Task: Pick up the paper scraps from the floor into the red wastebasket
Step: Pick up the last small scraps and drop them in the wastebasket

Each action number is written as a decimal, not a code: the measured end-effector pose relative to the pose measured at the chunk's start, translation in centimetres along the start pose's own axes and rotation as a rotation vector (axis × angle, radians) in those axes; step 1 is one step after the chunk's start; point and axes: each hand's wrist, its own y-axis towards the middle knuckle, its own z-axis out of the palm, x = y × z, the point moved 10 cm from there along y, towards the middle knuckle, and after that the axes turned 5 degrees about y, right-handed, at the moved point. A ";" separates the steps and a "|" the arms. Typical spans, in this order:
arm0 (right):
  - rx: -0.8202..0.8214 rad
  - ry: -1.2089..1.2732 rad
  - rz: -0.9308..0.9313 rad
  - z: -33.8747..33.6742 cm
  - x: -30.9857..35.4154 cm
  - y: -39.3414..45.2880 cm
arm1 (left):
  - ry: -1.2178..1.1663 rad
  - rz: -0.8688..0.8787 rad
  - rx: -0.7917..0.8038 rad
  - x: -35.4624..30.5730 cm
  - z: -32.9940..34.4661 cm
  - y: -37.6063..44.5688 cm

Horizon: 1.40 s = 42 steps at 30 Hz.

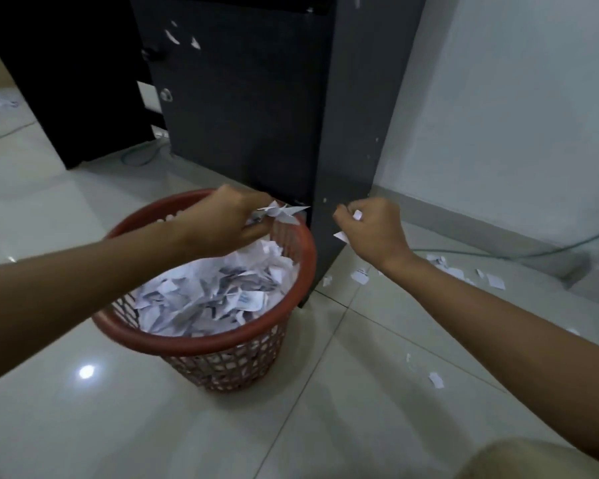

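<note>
The left hand [229, 216] held a bunch of paper scraps [281, 212], fingers curled round it, directly above the red wastebasket's [201, 344] far rim. The right hand [370, 226], pinching a few small scraps [357, 214], hung just beside the basket, to its right, so it looked to need a leftward shift before letting go.

you see a dark cabinet [256, 115] at upper centre, a green cable [519, 253] along the white wall [516, 98] at right, glossy tile floor [325, 426] below.

glossy pale floor tiles [325, 409] mirror a bright ceiling light [86, 371]. a tall dark grey cabinet [256, 115] stands against the white wall [516, 115], and a green cable [519, 252] trails along the skirting.
</note>
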 end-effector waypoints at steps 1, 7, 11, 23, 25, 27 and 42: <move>0.038 0.004 -0.004 1.3 0.6 0.3 | 0.031 -0.037 0.007 1.6 0.3 -1.0; 0.172 0.035 -0.048 8.7 6.0 1.8 | 0.222 -0.406 0.508 10.2 7.1 -7.4; 0.260 0.079 -0.028 13.0 7.7 2.3 | 0.192 -0.402 0.841 10.0 11.2 -10.8; 0.755 0.017 0.123 19.3 5.6 -0.5 | 0.209 -0.516 0.766 11.1 6.2 -9.0; 0.767 -0.127 0.014 19.4 5.2 -0.3 | 0.265 -0.491 0.732 11.2 5.4 -8.9; 0.726 -0.191 -0.064 19.1 5.3 0.2 | 0.291 -0.479 0.685 11.2 4.8 -8.8; 0.568 -0.165 -0.280 16.2 6.8 0.0 | 0.087 -0.256 0.278 6.7 2.0 -2.2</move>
